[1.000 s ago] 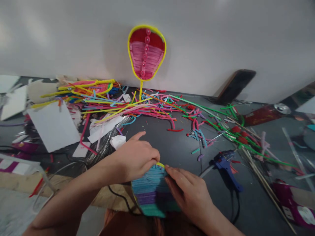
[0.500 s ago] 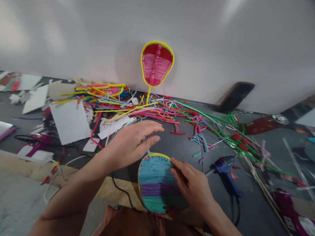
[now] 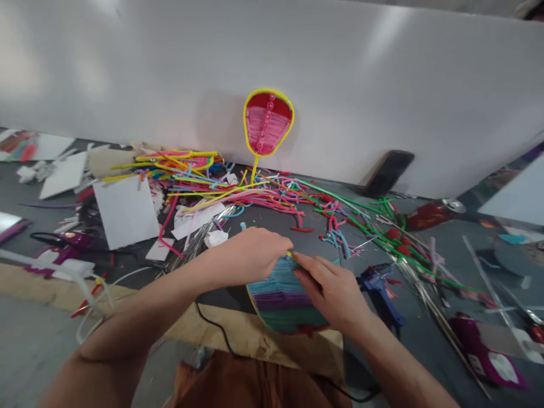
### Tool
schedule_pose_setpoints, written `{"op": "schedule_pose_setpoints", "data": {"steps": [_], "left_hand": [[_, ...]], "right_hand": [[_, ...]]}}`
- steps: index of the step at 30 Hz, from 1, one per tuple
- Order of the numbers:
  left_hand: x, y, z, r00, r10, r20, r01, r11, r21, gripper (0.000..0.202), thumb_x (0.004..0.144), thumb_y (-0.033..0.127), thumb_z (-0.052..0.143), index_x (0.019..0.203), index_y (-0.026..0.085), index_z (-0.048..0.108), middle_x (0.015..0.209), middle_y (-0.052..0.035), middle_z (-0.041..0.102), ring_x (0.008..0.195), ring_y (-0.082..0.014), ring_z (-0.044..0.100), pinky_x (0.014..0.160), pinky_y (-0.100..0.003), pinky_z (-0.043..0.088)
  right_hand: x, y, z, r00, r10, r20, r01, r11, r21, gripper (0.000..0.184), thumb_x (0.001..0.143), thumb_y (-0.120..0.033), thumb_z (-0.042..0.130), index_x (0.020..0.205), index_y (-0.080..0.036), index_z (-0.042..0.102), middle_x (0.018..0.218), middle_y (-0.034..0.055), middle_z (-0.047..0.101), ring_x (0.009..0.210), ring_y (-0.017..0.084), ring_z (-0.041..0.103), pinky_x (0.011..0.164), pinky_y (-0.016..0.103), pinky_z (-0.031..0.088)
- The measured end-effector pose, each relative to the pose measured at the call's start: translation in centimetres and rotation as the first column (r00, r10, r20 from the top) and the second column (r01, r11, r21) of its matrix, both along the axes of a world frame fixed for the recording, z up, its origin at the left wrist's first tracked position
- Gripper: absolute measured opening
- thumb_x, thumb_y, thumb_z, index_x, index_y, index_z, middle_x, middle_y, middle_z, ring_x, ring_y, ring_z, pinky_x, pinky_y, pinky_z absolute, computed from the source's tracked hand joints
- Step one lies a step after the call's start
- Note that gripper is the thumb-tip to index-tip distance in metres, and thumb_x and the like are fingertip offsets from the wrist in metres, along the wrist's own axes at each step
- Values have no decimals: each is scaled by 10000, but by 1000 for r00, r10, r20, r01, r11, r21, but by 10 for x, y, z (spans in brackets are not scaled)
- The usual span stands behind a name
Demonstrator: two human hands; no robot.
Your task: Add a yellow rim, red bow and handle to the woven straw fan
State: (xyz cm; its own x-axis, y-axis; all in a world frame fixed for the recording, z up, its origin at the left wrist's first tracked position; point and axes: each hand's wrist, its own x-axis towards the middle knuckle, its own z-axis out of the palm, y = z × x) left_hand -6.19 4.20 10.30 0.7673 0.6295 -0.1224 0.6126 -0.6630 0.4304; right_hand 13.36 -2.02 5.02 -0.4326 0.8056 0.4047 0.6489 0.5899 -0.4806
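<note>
A round panel (image 3: 283,300) covered in rows of blue, purple and green pipe cleaners, edged in yellow, lies at the table's front edge. My left hand (image 3: 263,255) is closed at its upper rim, the fingertips meeting near a bit of yellow edging. What that hand pinches is mostly hidden behind its own fingers. Holding the panel's upper right rim is my right hand (image 3: 331,286), thumb on the front. The two hands' fingertips nearly touch. A light blue pipe-cleaner tip (image 3: 243,226) pokes out just above my left hand.
Behind stands a pink and red pipe-cleaner piece (image 3: 268,122) on a yellow stem, by a white board (image 3: 170,68). Loose pipe cleaners (image 3: 272,198) spread across the table. At right are a blue glue gun (image 3: 383,297), a phone (image 3: 390,173) and a red can (image 3: 433,214).
My left hand has come down from above the panel and closed at its top rim. The panel is tilted and slightly higher in view, still held by my right hand.
</note>
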Motion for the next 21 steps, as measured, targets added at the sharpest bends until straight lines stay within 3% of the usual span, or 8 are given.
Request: {"op": "schedule_pose_setpoints", "data": {"steps": [6, 10, 12, 16, 18, 21], "left_hand": [[0, 21, 31, 994, -110, -29, 97, 955, -280, 217, 842, 124, 519, 923, 163, 716, 819, -14, 727, 731, -142, 654, 650, -200, 422], [-4, 39, 44, 988, -156, 23, 146, 850, -506, 152, 808, 160, 586, 877, 154, 722, 678, 6, 674, 592, -111, 583, 547, -179, 400], [-7, 45, 42, 988, -113, 108, 156, 745, -648, 138, 803, 211, 616, 879, 160, 720, 691, -1, 672, 613, -120, 589, 557, -179, 429], [-12, 48, 27, 978, 85, 190, 122, 503, -856, 188, 738, 324, 722, 850, 176, 697, 700, 1, 669, 629, -136, 614, 594, -212, 493], [-13, 46, 19, 967, 147, 208, 124, 442, -888, 267, 689, 381, 771, 830, 169, 687, 696, 8, 663, 620, -126, 607, 605, -215, 499], [-15, 41, 10, 944, 225, 240, 132, 410, -903, 373, 649, 460, 792, 835, 156, 681, 687, 19, 649, 606, -102, 586, 611, -202, 489]], "right_hand": [[1, 5, 14, 991, 112, 76, -113, 994, 2, 274, 965, -222, 418, 1144, -155, 615, 943, 91, 729, 813, 176, 694, 735, 284, 564], [8, 16, 30, 971, 213, 113, -219, 975, 46, 263, 965, -244, 436, 1147, -173, 612, 950, 78, 728, 817, 162, 688, 731, 264, 557], [13, 23, 38, 960, 241, 145, -255, 963, 87, 256, 963, -242, 443, 1135, -173, 620, 946, 75, 727, 800, 151, 686, 712, 250, 553], [22, 36, 46, 929, 295, 222, -333, 930, 159, 247, 953, -208, 455, 1122, -197, 634, 958, 67, 725, 809, 139, 679, 721, 240, 539], [24, 41, 47, 912, 319, 258, -368, 914, 172, 248, 942, -190, 469, 1126, -196, 636, 960, 69, 725, 814, 149, 677, 723, 253, 537], [24, 47, 48, 900, 335, 280, -390, 905, 171, 250, 937, -175, 470, 1116, -181, 644, 949, 69, 731, 799, 162, 682, 698, 264, 539]]}}
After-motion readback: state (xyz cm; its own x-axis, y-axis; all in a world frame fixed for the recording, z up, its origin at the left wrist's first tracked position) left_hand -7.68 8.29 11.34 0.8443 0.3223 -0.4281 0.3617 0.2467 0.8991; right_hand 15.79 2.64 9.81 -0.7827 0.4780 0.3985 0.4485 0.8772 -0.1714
